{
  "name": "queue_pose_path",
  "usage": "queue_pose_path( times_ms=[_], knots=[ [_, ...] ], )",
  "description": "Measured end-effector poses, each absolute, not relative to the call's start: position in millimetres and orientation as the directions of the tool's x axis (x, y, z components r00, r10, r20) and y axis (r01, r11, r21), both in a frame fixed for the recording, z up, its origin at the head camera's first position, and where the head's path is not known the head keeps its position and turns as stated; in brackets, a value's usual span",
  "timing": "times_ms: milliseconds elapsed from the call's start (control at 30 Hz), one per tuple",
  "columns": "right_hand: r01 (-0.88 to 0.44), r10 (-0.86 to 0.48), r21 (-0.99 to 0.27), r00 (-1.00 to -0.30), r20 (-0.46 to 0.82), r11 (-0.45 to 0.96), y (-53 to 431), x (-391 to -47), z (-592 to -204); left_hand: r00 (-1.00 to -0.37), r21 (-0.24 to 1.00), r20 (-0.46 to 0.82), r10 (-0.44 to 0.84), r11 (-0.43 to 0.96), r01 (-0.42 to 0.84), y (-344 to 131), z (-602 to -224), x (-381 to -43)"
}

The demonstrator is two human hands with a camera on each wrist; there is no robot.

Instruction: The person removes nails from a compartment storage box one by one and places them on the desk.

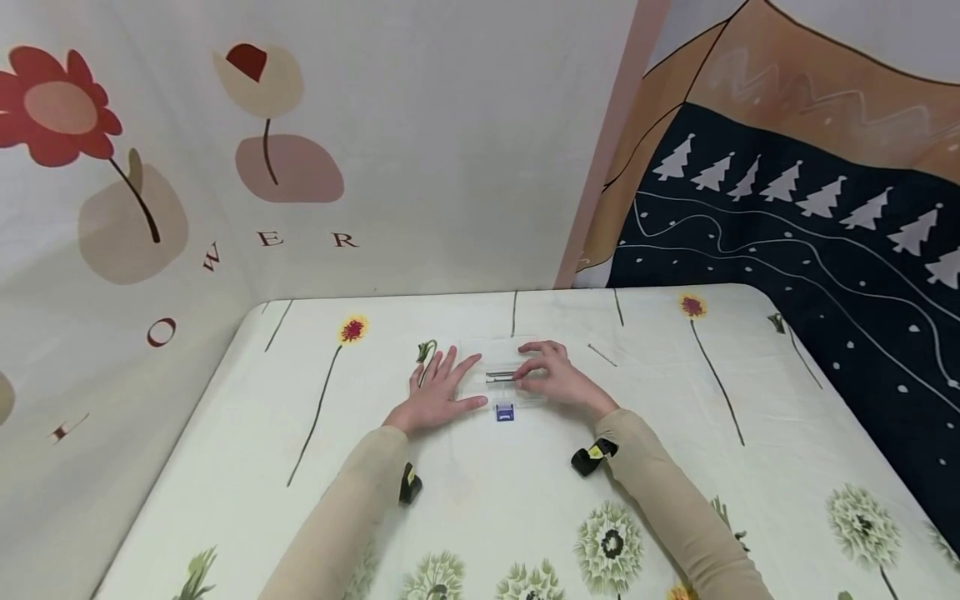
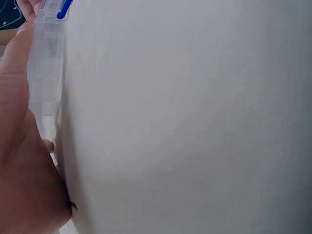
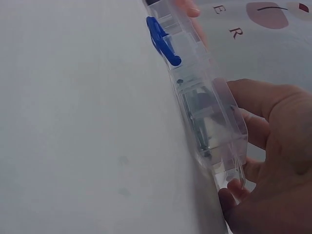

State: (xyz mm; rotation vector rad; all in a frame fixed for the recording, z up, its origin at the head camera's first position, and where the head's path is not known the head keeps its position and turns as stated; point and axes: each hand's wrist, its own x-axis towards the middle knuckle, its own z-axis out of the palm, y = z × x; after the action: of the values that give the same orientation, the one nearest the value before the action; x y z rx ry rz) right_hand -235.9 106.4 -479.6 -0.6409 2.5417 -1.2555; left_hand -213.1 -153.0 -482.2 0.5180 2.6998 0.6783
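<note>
A clear plastic box [image 1: 491, 354] with a blue latch [image 1: 505, 412] on its near side lies on the table between the hands. Several thin dark metal rods [image 1: 499, 377] lie inside; they also show through the box wall [image 3: 195, 119] in the right wrist view. My left hand [image 1: 438, 400] rests palm down at the box's left side, fingers straight and spread. At the rods' right end, my right hand [image 1: 551, 375] reaches over the box, thumb and index finger pinching one rod. Its other fingers extend around the box's right end.
A thin rod [image 1: 602, 354] lies on the tablecloth [image 1: 465, 492] to the right of the box. The cloth is white with printed flowers. Printed fabric walls [image 1: 450, 167] stand behind the table and at its left.
</note>
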Motion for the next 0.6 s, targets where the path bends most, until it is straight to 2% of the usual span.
queue_pose_path(
  times_ms=[300, 467, 600],
  knots=[
    [-0.240, -0.434, -0.810, -0.901, -0.019, 0.535, 108.2, -237.2, -480.3, -0.887, 0.498, -0.204, 0.414, 0.824, 0.270, -151.2, -481.8, -213.6],
    [-0.314, -0.443, -0.806, -0.894, 0.072, 0.502, 110.6, -240.7, -479.8, -0.888, 0.499, -0.207, 0.411, 0.825, 0.265, -150.7, -481.2, -213.3],
    [-0.333, -0.450, -0.812, -0.888, 0.098, 0.480, 112.7, -242.1, -478.4, -0.890, 0.489, -0.210, 0.406, 0.832, 0.264, -150.9, -481.2, -212.8]
  ],
)
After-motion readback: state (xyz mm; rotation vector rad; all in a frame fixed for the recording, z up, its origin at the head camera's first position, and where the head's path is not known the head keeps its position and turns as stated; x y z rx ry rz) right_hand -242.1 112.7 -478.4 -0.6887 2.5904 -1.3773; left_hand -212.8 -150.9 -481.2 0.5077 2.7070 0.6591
